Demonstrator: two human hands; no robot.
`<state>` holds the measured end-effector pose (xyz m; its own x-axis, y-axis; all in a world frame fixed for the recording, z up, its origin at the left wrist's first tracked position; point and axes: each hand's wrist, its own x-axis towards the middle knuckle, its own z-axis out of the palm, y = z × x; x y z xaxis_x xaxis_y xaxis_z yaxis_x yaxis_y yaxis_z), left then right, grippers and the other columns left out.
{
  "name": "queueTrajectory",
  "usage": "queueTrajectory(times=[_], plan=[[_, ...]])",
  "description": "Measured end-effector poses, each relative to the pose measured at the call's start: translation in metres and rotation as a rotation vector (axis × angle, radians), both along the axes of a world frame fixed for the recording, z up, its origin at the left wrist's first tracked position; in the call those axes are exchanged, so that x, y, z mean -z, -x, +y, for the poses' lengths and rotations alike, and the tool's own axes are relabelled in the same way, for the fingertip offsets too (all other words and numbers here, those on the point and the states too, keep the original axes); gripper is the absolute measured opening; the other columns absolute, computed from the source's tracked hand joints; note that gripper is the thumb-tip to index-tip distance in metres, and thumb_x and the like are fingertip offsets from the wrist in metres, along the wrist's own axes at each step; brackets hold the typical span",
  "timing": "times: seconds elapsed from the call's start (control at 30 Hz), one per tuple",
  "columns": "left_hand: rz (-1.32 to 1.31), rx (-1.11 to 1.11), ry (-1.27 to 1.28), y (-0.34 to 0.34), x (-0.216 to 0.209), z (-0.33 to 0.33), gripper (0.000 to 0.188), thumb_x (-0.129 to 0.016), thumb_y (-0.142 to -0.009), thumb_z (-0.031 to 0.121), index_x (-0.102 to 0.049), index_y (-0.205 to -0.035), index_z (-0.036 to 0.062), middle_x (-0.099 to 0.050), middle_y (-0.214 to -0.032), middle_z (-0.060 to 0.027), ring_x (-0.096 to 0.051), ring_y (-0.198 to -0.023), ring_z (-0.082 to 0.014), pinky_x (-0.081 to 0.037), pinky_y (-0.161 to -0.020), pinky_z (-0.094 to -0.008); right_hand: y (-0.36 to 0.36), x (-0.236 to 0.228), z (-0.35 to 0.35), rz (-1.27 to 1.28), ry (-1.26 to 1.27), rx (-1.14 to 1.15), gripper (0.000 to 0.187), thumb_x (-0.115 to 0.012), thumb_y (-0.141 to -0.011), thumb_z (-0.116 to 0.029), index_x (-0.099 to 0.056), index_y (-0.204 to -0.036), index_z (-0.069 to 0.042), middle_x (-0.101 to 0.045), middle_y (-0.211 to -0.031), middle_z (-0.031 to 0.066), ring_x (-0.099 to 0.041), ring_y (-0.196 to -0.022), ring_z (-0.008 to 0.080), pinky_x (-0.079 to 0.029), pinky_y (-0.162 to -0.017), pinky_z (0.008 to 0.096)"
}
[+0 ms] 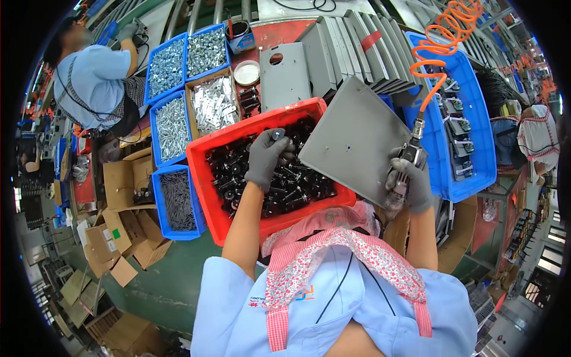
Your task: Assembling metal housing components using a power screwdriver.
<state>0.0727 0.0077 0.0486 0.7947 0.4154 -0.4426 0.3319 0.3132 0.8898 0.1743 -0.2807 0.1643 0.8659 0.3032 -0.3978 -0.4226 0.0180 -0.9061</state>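
"Pneumatic driver (414, 152): where is it?"

"In the right hand (411, 182), whose gloved fingers wrap closely around its body, just beside the right edge of a grey metal panel (351, 140). An orange coiled hose (441, 84) leads off its far end."

"And the left hand (266, 159)?"

"Gloved too, over the red bin (199, 178). Its fingers are pinched together on a small round part (277, 135); I can't tell what kind."

"What's in that bin?"

"Black bolt-like fittings (291, 198), loosely heaped. The panel overlaps the bin's right side; whether it rests on the rim, I can't tell."

"And around it?"

"More grey panels (348, 50) stand in a leaning row at the far side of the red tabletop (273, 35). Blue bins (183, 234) of fasteners sit to the left. A larger blue bin (437, 172) on the right holds a row of small assemblies (461, 146). Farther left, a co-worker (95, 83) in light blue reaches toward another station."
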Motion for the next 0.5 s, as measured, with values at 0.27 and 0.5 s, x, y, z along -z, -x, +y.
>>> queueTrajectory(times=[0.27,0.5], plan=[[-0.329,0.045,0.31,0.017,-0.031,-0.031,0.034,-0.057,-0.089,0.012,-0.056,-0.12,-0.0024,-0.066,-0.102,-0.0099,-0.065,-0.092,-0.0203,-0.052,-0.079,-0.0293,-0.005,0.001,0.013,0.054,-0.006,-0.214,0.026,-0.067,-0.073,-0.01,-0.058,-0.096,0.0,-0.058,-0.066,0.0025,-0.056,-0.045,0.012,-0.046,-0.043,0.0245],[-0.509,0.352,-1.38,0.029,-0.022,-0.04,0.055,-0.057,-0.09,0.028,-0.04,-0.137,0.0025,-0.047,-0.135,-0.0162,-0.047,-0.123,-0.0294,-0.038,-0.104,-0.0389,-0.005,-0.003,0.021,0.075,0.027,-0.26,0.029,-0.069,-0.073,-0.011,-0.06,-0.098,0.0,-0.06,-0.068,0.0035,-0.058,-0.047,0.0118,-0.047,-0.044,0.0246]])
